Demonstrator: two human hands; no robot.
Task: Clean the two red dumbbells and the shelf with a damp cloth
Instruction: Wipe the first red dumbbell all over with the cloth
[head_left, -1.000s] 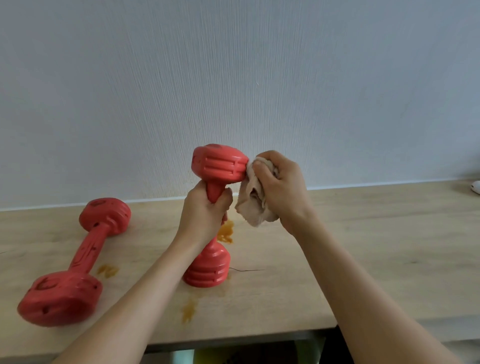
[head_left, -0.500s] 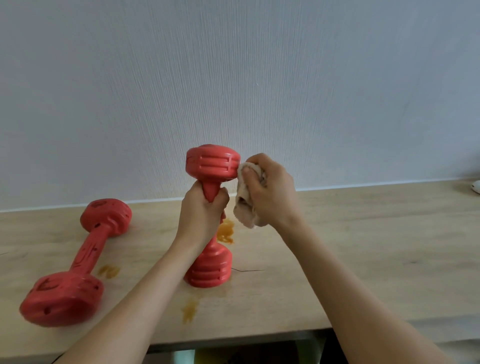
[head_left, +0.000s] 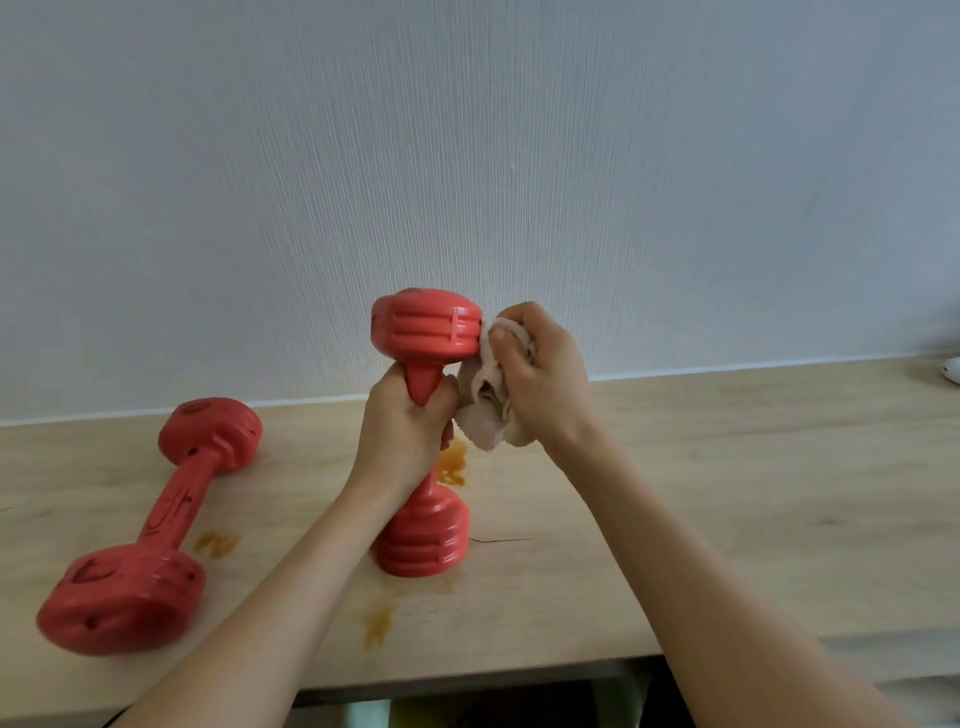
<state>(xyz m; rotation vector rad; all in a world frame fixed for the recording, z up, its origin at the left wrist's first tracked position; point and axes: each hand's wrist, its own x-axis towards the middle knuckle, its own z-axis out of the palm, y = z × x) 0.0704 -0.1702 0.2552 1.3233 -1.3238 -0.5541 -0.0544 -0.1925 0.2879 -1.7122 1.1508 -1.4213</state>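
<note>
One red dumbbell (head_left: 426, 332) stands upright on the light wooden shelf (head_left: 727, 493). My left hand (head_left: 402, 431) is wrapped around its handle. In my right hand (head_left: 543, 379) is a bunched beige cloth (head_left: 480, 410), pressed against the right side of the dumbbell's upper head. The second red dumbbell (head_left: 150, 525) lies on its side at the left, untouched, with dark spots on its heads. Orange-brown stains mark the shelf: one behind the upright dumbbell (head_left: 453, 465), one in front of it (head_left: 376, 626), one beside the lying dumbbell (head_left: 215, 543).
A pale textured wall (head_left: 519, 156) rises directly behind the shelf. A small white object (head_left: 951, 370) sits at the far right edge. The shelf's front edge runs along the bottom, with a dark opening below it.
The upright dumbbell's top has shifted slightly left. My right hand and the cloth followed it and stay against the upper head.
</note>
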